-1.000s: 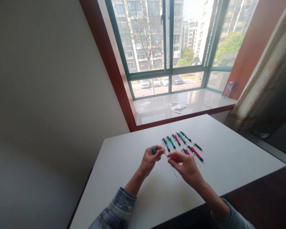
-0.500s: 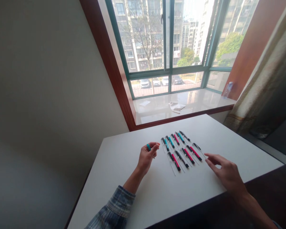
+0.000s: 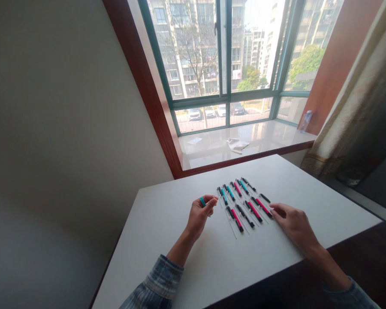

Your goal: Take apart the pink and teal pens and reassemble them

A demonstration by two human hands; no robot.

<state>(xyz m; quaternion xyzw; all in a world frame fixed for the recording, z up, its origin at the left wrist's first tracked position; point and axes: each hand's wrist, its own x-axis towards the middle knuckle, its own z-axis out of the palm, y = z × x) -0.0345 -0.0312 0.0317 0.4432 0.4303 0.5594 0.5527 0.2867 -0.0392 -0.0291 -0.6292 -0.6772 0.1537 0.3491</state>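
Note:
My left hand [image 3: 200, 214] is closed around a teal pen barrel [image 3: 202, 201], its end showing above the fingers, left of two rows of pen parts. At the right end of the near row, my right hand [image 3: 291, 221] has thumb and forefinger pinched close to the table; what lies between them is hidden. A black pen part [image 3: 265, 198] lies just beyond those fingertips. Beside my right hand is a pink barrel [image 3: 263, 206] with a black tip. Teal barrels [image 3: 224, 196] and black pieces lie in the far row, with thin white refills among them.
The parts lie on a white table [image 3: 167, 240] by a window. A crumpled cloth [image 3: 238, 145], a sheet of paper [image 3: 194, 140] and a clear bottle [image 3: 305, 121] are on the sill. A curtain [image 3: 344, 116] hangs at the right.
My right hand has moved left and slightly forward, its fingertips now over the place where a thin refill showed. The left hand has stayed nearly still, keeping hold of the teal barrel.

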